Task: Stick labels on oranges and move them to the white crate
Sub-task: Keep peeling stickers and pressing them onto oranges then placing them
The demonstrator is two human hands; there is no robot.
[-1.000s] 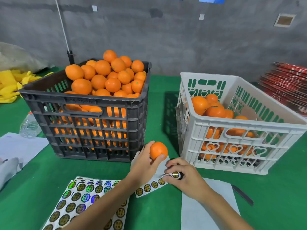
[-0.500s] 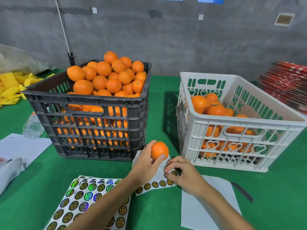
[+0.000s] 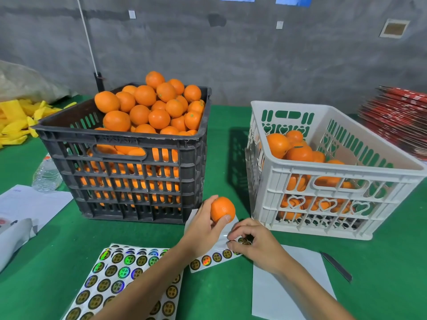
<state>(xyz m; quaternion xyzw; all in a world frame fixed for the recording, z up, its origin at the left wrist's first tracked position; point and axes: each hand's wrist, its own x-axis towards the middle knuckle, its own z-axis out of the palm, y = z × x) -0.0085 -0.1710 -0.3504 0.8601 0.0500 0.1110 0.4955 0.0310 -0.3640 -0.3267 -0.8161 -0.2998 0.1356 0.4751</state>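
Note:
My left hand [image 3: 204, 229] grips an orange [image 3: 222, 208] just above the green table, between the two crates. My right hand [image 3: 255, 243] rests beside it, fingers pinched down on a small strip of round labels [image 3: 211, 259]; whether a label is held I cannot tell. A larger sheet of round holographic labels [image 3: 120, 273] lies in front at the left. The black crate [image 3: 129, 172] at the left is heaped with oranges. The white crate [image 3: 323, 199] at the right holds several oranges.
A blank white sheet [image 3: 277, 292] lies under my right forearm, with a dark blade-like tool [image 3: 337, 266] to its right. A plastic bottle [image 3: 46, 174] and papers [image 3: 25, 204] are at the left, yellow pieces [image 3: 16, 121] far left, red stacked items [image 3: 397, 121] far right.
My right hand has shifted slightly up and left on the label strip, its fingers now curled over it. The orange stays in my left hand. The view has tilted a little.

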